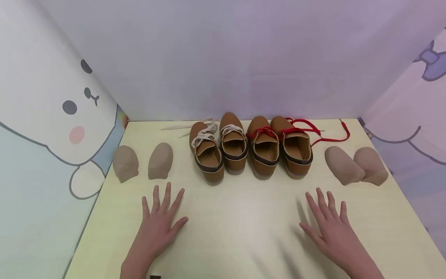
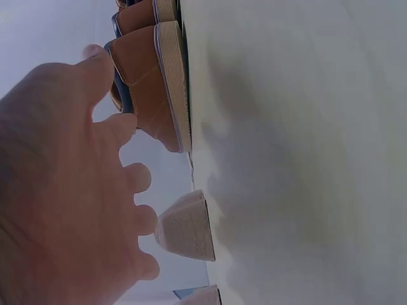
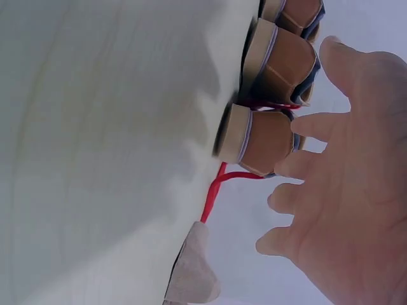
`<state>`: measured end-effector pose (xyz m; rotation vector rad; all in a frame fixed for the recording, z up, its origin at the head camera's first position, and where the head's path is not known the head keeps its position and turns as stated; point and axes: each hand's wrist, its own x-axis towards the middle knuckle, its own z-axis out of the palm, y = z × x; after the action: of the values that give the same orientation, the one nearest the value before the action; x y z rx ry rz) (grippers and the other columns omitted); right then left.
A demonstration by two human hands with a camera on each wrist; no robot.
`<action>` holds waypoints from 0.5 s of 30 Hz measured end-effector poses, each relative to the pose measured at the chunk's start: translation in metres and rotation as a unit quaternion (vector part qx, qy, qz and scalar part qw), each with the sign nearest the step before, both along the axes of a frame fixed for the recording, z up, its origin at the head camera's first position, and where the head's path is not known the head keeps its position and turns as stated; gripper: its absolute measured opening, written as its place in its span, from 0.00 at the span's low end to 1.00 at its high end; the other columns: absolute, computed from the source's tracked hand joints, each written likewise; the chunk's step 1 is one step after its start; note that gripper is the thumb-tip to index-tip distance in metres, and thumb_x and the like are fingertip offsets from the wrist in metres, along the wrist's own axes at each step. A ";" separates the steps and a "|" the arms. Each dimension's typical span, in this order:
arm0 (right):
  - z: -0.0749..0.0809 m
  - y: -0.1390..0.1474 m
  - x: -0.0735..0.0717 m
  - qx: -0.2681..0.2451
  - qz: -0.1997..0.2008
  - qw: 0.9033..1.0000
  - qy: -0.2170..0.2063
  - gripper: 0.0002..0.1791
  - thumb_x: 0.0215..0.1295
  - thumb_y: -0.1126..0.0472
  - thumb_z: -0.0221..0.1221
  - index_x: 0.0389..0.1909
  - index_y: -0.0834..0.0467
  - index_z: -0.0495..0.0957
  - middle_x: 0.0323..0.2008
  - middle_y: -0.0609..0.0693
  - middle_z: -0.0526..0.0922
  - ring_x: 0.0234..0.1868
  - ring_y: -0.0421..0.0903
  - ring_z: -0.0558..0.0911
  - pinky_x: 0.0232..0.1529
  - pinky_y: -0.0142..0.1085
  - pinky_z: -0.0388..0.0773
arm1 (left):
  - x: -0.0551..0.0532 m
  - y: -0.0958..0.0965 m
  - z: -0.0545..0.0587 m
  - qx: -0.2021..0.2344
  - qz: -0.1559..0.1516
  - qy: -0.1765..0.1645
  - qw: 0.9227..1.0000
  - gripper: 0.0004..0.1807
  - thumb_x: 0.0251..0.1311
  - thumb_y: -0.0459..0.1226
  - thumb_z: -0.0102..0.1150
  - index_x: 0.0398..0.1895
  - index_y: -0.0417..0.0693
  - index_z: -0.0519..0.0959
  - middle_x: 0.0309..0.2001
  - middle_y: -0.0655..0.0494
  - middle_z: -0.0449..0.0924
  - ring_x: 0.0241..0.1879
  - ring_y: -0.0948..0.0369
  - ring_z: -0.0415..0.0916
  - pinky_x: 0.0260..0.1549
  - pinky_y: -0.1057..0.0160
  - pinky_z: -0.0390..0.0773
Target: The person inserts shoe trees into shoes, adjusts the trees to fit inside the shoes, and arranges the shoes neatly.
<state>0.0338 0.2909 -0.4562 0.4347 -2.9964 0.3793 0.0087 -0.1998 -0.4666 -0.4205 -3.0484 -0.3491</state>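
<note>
Two pairs of brown shoes stand in a row at the back of the table, heels toward me. The left pair, a left shoe (image 1: pixel 210 155) and its mate (image 1: pixel 234 145), has white laces. Red laces run through the other pair, one shoe (image 1: pixel 263 149) beside another (image 1: pixel 294 149). My left hand (image 1: pixel 158 226) is held above the table with fingers spread, holding nothing, nearest a beige toe-shaped insert (image 1: pixel 160 161). My right hand (image 1: pixel 334 232) hovers likewise, fingers spread and holding nothing, in front of two overlapping inserts (image 1: pixel 343 164).
Another beige insert (image 1: pixel 126 163) lies at the table's left edge. A loose red lace (image 1: pixel 334 139) trails right from the shoes, and a white lace (image 1: pixel 177 126) trails left. Pale curtains (image 1: pixel 244 58) with cartoon figures enclose the back and sides of the table (image 1: pixel 237 224).
</note>
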 end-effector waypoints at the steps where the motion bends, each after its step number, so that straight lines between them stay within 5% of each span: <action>1: 0.001 0.000 -0.001 0.000 0.002 1.000 0.008 0.49 0.72 0.42 0.62 0.85 0.52 0.50 0.83 0.65 0.50 0.86 0.54 0.30 0.80 0.64 0.24 | -0.002 0.000 0.001 -0.001 -0.002 0.001 1.000 0.43 0.69 0.60 0.58 0.84 0.63 0.56 0.85 0.42 0.45 0.82 0.31 0.38 0.71 0.21 0.42; 6: 0.004 0.000 -0.008 0.006 0.016 0.999 0.038 0.48 0.70 0.41 0.63 0.84 0.51 0.53 0.83 0.64 0.53 0.87 0.47 0.32 0.83 0.57 0.26 | -0.009 0.002 0.001 -0.005 -0.009 0.004 1.000 0.43 0.69 0.60 0.58 0.83 0.63 0.57 0.85 0.42 0.46 0.82 0.31 0.40 0.71 0.21 0.43; 15: 0.011 -0.004 -0.028 0.032 0.036 0.996 0.079 0.44 0.72 0.39 0.60 0.82 0.52 0.59 0.82 0.62 0.58 0.87 0.52 0.44 0.85 0.49 0.29 | -0.028 0.005 0.001 -0.017 -0.016 0.023 0.999 0.44 0.68 0.58 0.61 0.83 0.63 0.57 0.85 0.42 0.47 0.82 0.34 0.45 0.72 0.24 0.47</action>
<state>0.0054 0.2865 -0.4456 0.5525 -2.8518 0.2431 -0.0193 -0.1949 -0.4654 -0.4723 -3.0089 -0.2860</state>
